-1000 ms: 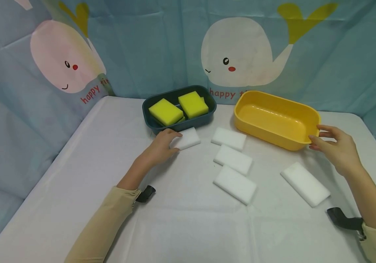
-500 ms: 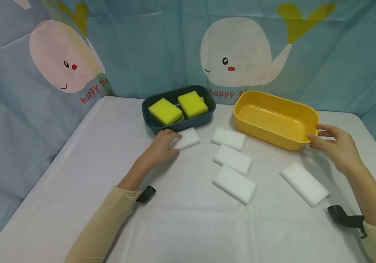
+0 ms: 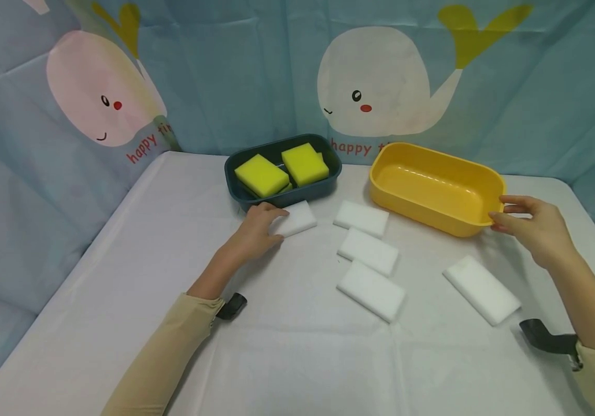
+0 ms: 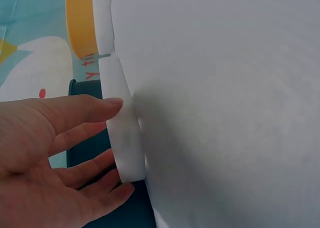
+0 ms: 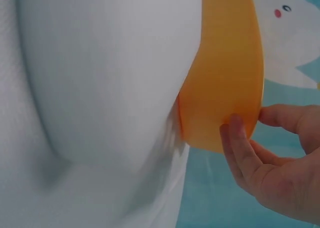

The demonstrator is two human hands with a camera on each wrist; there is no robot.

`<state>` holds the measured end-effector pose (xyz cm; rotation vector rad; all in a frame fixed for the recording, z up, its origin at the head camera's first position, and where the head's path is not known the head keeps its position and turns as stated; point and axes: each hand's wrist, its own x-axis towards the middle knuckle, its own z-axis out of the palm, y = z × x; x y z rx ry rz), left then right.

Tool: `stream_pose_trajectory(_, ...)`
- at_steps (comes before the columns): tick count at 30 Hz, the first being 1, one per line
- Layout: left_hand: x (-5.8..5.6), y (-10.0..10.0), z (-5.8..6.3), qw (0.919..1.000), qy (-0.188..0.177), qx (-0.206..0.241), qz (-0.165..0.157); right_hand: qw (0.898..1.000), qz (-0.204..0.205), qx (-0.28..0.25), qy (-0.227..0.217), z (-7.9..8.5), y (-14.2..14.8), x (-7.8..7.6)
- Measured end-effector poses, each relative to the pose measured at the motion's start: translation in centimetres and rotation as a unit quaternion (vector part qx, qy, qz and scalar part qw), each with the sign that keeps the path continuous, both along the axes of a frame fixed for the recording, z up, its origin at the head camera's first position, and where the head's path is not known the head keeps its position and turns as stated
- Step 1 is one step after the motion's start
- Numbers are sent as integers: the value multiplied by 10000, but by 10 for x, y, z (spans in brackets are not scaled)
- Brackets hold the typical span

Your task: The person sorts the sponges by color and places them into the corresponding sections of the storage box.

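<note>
In the head view my left hand holds a white sponge block by its left end, thumb and fingers on either side of it. The block lies on the table against the front of a dark teal tray. In the left wrist view the fingers reach past the block's edge, the tray behind them. My right hand pinches the right end of a yellow tray. Its thumb is at the rim and the other fingers lie against the outer wall in the right wrist view.
Two yellow sponges, one on the left and one on the right, top the pieces in the teal tray. Several more white blocks lie on the table, among them a middle one and a right one. A whale-print curtain hangs behind.
My right hand has shifted slightly at the yellow tray's end, its wrist rising a little. The left hand, the trays and the sponge blocks stay where they were.
</note>
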<state>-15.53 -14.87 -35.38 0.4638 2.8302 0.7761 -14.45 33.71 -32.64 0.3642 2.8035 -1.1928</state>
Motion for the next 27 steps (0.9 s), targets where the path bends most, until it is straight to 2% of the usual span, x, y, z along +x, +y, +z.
stream_pose_trajectory(6, 0, 1, 0, 10000, -73, 63, 3, 9999, -116, -54, -61, -2, 2, -3)
stream_pose_trajectory(14, 1, -1, 6, 9996, -215, 110, -176, 9994, -222, -231, -113, -2, 1, -3)
stream_pose_trajectory(27, 3, -1, 14, 9992, -184, 136, -333, 9982, -446, -294, -272, 2, -3, -3)
